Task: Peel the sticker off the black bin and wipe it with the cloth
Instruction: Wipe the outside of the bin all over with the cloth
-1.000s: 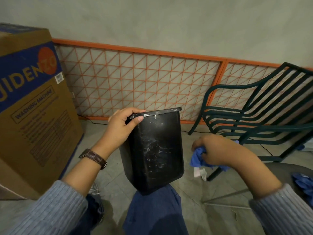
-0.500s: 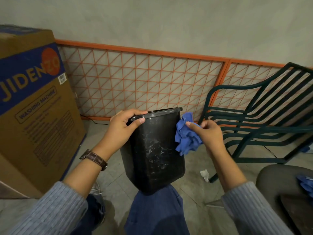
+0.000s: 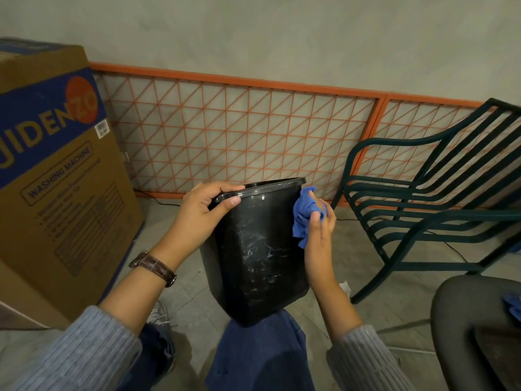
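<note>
Since a second ago, the right hand (image 3: 320,232) has come up from low beside the black bin (image 3: 259,249) and now presses the blue cloth (image 3: 306,210) against the bin's upper right wall, just under the rim. Its fingers (image 3: 317,216) are curled round the bunched cloth and hold it there. The left hand (image 3: 200,213) pinches the rim at its near left corner, with its fingers hooked over the lip and the thumb (image 3: 229,201) flat on the outer wall. Between the two hands the bin stands nearly upright: its long axis runs bottom to top, the open mouth points up and a little away from the person, and the narrower base sits on the knee (image 3: 262,348) in blue trousers. Whitish smears mark the wall facing the camera. A brown-strapped watch (image 3: 153,265) sits on the left wrist. To the left on the floor stands a large cardboard box (image 3: 56,179), a dark green chair (image 3: 423,210) stands to the right, and an orange lattice panel (image 3: 239,136) lines the wall behind.
</note>
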A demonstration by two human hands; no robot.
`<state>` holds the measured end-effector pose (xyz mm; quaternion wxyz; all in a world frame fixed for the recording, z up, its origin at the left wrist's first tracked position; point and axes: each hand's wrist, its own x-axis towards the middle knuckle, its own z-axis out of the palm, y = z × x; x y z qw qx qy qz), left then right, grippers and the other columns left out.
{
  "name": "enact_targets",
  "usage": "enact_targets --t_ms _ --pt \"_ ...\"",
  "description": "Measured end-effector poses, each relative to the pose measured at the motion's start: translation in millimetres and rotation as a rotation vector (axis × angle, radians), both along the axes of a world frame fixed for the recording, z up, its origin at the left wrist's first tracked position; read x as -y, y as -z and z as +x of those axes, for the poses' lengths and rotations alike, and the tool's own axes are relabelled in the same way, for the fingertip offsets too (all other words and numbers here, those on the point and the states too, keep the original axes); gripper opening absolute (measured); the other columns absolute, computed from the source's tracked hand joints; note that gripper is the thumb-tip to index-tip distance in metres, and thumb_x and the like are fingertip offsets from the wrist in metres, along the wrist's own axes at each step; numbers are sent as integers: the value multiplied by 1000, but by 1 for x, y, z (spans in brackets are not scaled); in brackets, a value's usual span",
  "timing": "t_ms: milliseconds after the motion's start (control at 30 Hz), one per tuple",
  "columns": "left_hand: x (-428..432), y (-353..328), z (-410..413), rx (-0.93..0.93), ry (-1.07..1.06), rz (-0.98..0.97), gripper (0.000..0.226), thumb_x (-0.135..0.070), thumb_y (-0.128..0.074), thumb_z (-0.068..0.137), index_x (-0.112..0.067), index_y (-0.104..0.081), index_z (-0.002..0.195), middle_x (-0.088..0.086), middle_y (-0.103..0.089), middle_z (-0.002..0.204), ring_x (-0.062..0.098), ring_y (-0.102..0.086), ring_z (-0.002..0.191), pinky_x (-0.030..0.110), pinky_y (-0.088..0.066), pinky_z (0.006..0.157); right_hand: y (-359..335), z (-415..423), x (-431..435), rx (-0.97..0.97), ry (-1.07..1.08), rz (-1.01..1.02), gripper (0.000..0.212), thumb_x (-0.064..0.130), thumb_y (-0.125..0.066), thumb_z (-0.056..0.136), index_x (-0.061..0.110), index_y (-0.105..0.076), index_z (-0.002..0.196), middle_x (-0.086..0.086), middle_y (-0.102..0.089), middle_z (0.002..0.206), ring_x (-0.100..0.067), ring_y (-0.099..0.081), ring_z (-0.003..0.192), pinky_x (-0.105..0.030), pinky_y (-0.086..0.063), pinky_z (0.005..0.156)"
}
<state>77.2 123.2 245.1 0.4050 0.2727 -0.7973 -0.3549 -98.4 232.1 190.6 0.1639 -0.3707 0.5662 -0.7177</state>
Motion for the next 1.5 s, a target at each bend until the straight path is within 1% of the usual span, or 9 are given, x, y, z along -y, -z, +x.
enact_targets --t_ms 100,333,500,700,867,1033,1233,1400,1500 --pt "1 2 2 0 -4 -18 27 -23 -60 86 -46 -57 99 -45 -56 96 -12 -50 101 18 -36 92 5 7 2 2 -24 10 25 52 -38 93 50 -52 113 0 -26 143 13 -34 123 -7 -33 98" --pt "1 0 0 -3 -8 -6 23 -24 -60 86 -39 -61 103 -39 -59 94 1 -52 105 28 -40 96 6 -2 -5 -205 26 66 37 -5 -64 81 25 -58 102 -12 -36 136 -18 -39 128 -11 -33 102" --pt "-7 -3 -6 7 -19 -62 22 -44 -58 81 -42 -60 103 -31 -58 97 4 -51 101 44 -38 99 -6 8 9 59 188 107 55 32 -71 78 25 -47 127 -1 -36 135 -18 -39 126 -32 -38 103" --pt "-7 -5 -16 33 -44 -124 28 -56 -46 77 -47 -58 100 -30 -59 98 -4 -47 99 50 -35 99 14 37 19 -290 428 147 48 32 -50 92 12 -41 134 -16 -29 143 -22 -26 132 -7 -15 100" --pt "-2 -1 -14 -12 -62 -91 24 -55 -51 76 -48 -60 97 -32 -60 95 0 -52 100 50 -38 98 35 28 6 -670 198 110 36 31 -41 92 28 -42 129 -2 -24 144 -16 -21 135 -28 -17 111" --pt "-3 -1 -23 -8 -106 -114 24 -54 -51 77 -45 -60 97 -34 -57 90 -1 -51 95 51 -38 96 17 30 28 -498 349 125 34 31 -40 92 17 -52 120 -11 -37 138 -9 -26 127 -17 -17 105" --pt "-3 4 -22 45 -133 -182 17 -46 -54 83 -45 -58 99 -36 -52 88 -4 -44 91 46 -33 96 37 26 12 -799 147 103 31 37 -46 90 28 -48 120 1 -31 137 -19 -28 130 -35 -22 108" --pt "-8 -2 -32 84 -140 -202 16 -38 -58 86 -39 -63 101 -32 -54 89 2 -46 94 39 -31 92 15 32 34 -351 368 135 38 36 -39 89 18 -54 118 -8 -37 135 -8 -26 122 -34 -29 103" --pt "-8 -3 -31 38 -125 -170 18 -47 -54 80 -46 -60 97 -34 -55 85 3 -49 91 48 -37 93 14 47 28 -577 259 104 30 32 -43 89 25 -50 118 -7 -36 132 -13 -28 123 -25 -23 103"
